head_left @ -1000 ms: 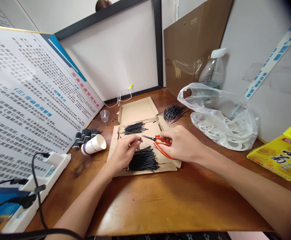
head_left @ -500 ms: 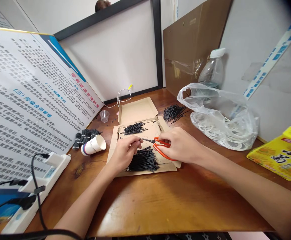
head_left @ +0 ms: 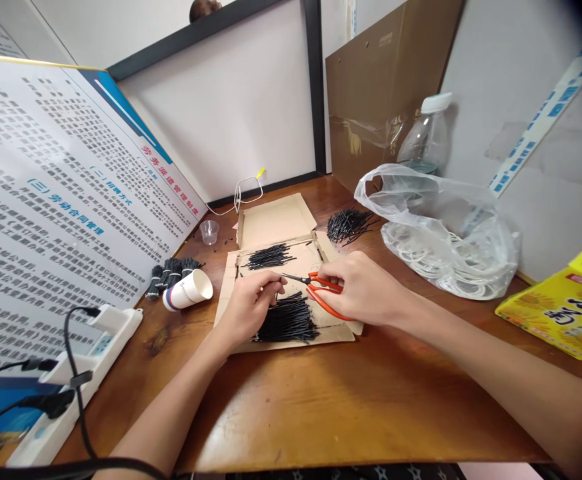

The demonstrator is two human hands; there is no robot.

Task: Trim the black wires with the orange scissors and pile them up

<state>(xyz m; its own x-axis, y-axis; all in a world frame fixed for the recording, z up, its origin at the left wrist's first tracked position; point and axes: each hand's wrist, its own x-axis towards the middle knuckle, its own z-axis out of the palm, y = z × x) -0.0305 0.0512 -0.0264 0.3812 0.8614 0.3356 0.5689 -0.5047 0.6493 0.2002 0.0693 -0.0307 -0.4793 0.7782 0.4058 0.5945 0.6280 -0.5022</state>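
Orange-handled scissors (head_left: 327, 297) are held in my right hand (head_left: 365, 288), their dark blades pointing left to the fingertips of my left hand (head_left: 251, 301). Those left fingers are pinched together; a thin dark piece seems to show at them, too small to make out. Below the hands a dense pile of black strands (head_left: 291, 321) lies on an opened cardboard box (head_left: 338, 332). A smaller black pile (head_left: 269, 256) rests on the cardboard behind my left hand. Another heap of black strands (head_left: 348, 225) sits on the wooden table, right of the box's raised flap.
At left are a tipped paper cup (head_left: 187, 292), tied black bundles (head_left: 163, 277), a small clear cup (head_left: 209, 232) and a power strip (head_left: 98, 353). At right stand a plastic bag of white loops (head_left: 451, 263), a bottle (head_left: 425, 137) and a yellow packet (head_left: 565, 310).
The scissors and my right hand have shifted very slightly; the hold of both hands looks the same.
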